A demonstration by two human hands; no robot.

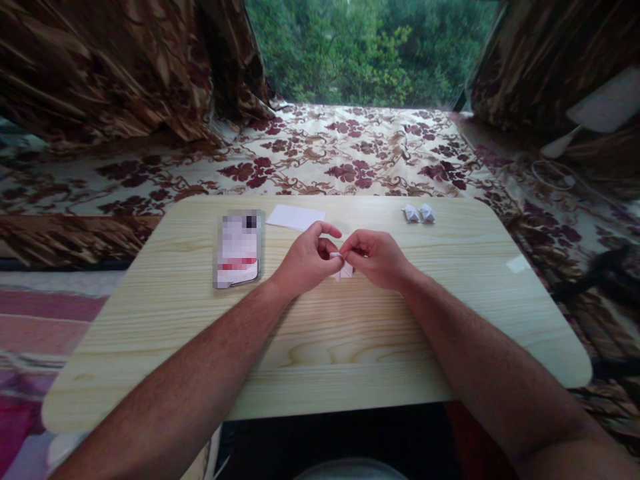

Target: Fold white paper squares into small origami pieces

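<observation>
Near the middle of the wooden table, a small piece of folded white paper [346,270] is pinched between both hands. My left hand [311,259] grips its left side with thumb and fingers, the index finger arched above. From the right, my right hand [376,257] holds the paper's upper edge with thumb and index finger pressed together. Part of the paper is hidden behind the fingertips. Beyond my left hand lies a flat stack of white paper [295,217]. Two folded white paper shapes [419,213] sit side by side at the far right.
A pixelated, phone-like object [238,250] lies on the left part of the light wooden table [350,347]. Floral cloth [350,150] covers the ledge behind, below a window. A white lamp [605,103] stands at the right, with its cable [550,179] nearby.
</observation>
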